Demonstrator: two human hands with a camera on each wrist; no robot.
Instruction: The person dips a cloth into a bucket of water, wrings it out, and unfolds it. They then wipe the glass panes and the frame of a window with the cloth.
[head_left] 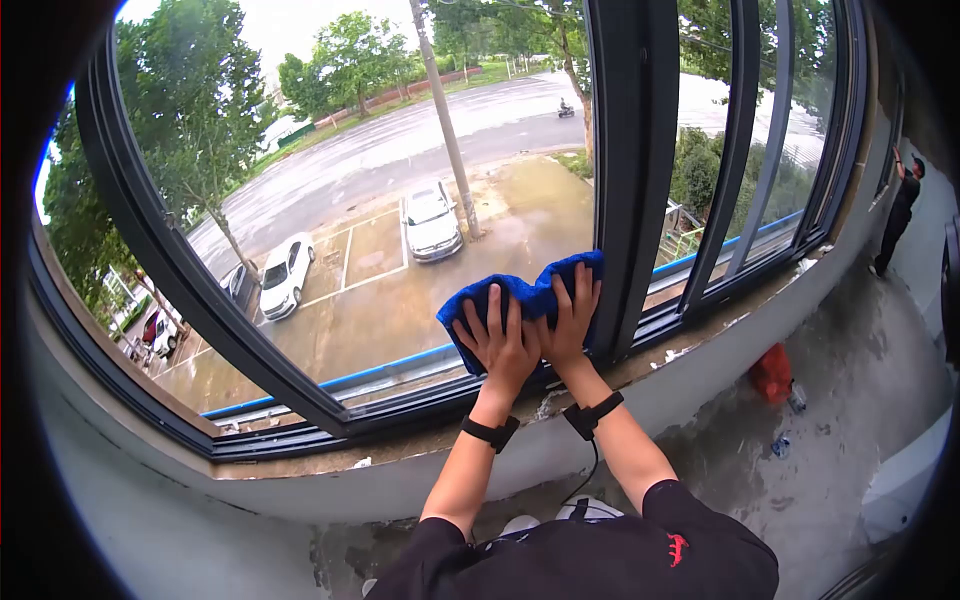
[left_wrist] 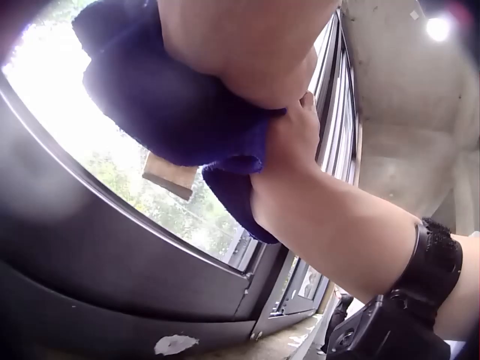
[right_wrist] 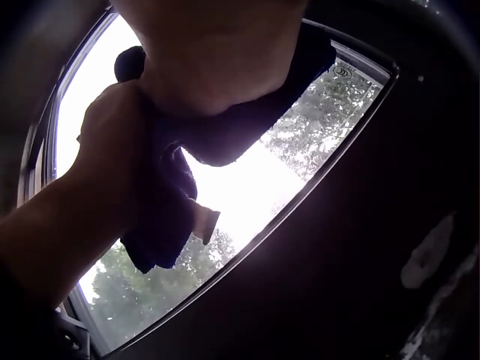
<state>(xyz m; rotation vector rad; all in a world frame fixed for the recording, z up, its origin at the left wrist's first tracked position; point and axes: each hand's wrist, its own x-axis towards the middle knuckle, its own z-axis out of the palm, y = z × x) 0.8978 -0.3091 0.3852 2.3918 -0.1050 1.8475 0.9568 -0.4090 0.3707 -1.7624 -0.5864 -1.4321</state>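
Observation:
A blue cloth [head_left: 535,300] lies against the lower right part of a large window pane [head_left: 380,290], beside a dark vertical frame post. My left hand [head_left: 500,345] presses flat on the cloth's left part, its fingers spread and pointing up. Just to its right, my right hand [head_left: 568,315] presses the cloth near the post, fingers also extended. In the left wrist view the cloth [left_wrist: 172,105] hangs in folds below the hand [left_wrist: 240,45]. The right wrist view shows the dark cloth [right_wrist: 225,135] under my right hand [right_wrist: 217,60], with the other hand [right_wrist: 112,135] beside it.
The window sill [head_left: 420,455] runs below the frame, with white flakes on it. A red bag [head_left: 770,374] and a plastic bottle [head_left: 797,397] are on the floor at the right. Another person [head_left: 900,212] stands by the wall farther right. Parked cars [head_left: 431,220] are outside.

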